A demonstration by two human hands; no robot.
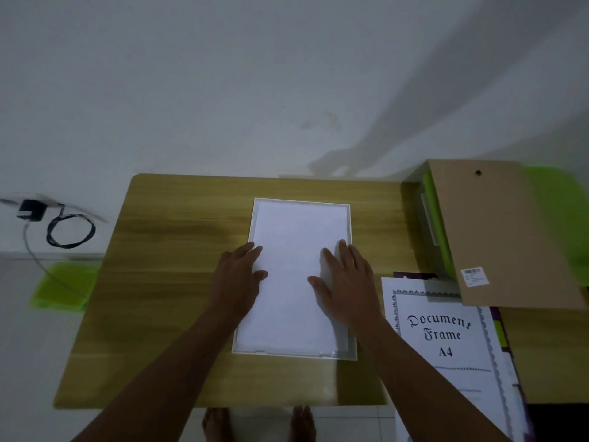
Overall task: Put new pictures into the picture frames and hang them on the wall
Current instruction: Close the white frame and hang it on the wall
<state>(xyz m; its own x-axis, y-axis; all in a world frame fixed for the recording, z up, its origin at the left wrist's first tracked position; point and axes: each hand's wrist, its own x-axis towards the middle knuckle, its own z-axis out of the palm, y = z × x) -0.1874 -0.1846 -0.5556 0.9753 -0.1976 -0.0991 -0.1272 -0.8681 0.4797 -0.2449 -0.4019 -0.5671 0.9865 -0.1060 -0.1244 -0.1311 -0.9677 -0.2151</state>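
A white picture frame [349,349] lies face down in the middle of the wooden table [165,282]. A white sheet [293,234] fills its back opening. My left hand [237,279] lies flat on the sheet's left edge with straight fingers. My right hand [345,282] presses flat on the sheet's right side, fingers spread. A printed insert reading "Document Frame A4" [443,336] lies to the right, over the table's edge. A brown backing board [500,231] with a hanging hole and a barcode sticker rests at the far right.
Green plastic items [554,193] sit under the backing board at the right. A purple folder edge [497,314] shows under the insert. On the floor at left lie a black charger with coiled cable [63,228] and a green tray [67,287]. The white wall [223,90] rises behind the table.
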